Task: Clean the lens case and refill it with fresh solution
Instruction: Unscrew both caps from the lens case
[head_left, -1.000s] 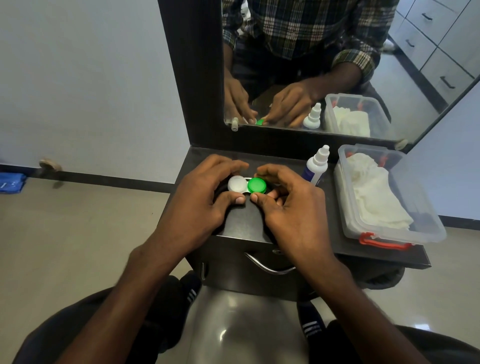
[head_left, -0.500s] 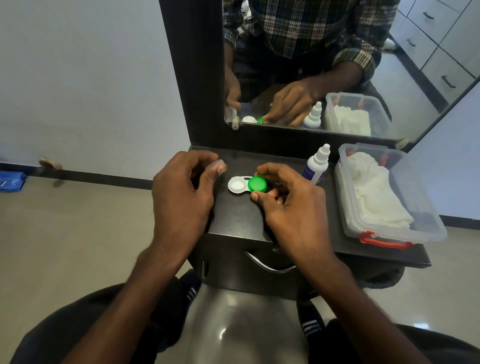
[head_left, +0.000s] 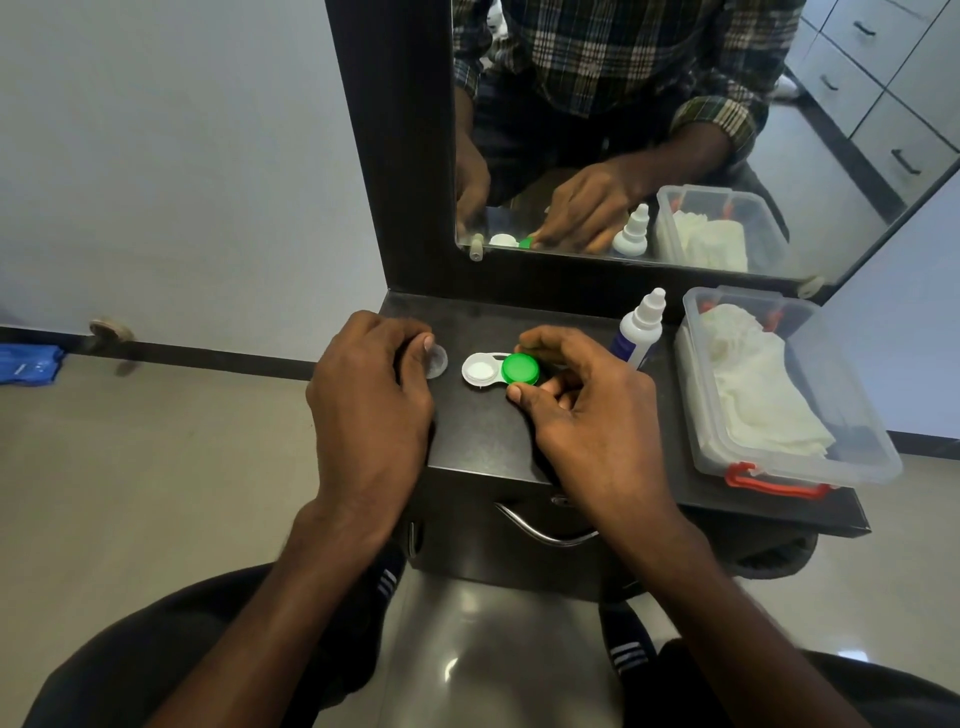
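Observation:
A white lens case (head_left: 480, 370) lies on the dark counter (head_left: 483, 431). Its left well is uncovered and its right well wears a green cap (head_left: 520, 369). My right hand (head_left: 587, 410) grips that green-capped end between thumb and fingers. My left hand (head_left: 371, 400) pinches the removed white cap (head_left: 436, 361) at the counter's left edge, a short way left of the case. A white solution bottle (head_left: 638, 332) with a pointed nozzle stands upright just behind my right hand.
A clear plastic box (head_left: 852, 441) with red clips holds white tissues at the counter's right. A mirror (head_left: 675, 130) in a dark frame rises behind the counter. A drawer handle (head_left: 545, 530) sits below the counter's front edge.
My left hand has lifted the white cap off the left well and carried it leftward to the counter's edge. My right hand has kept its hold on the green-capped end.

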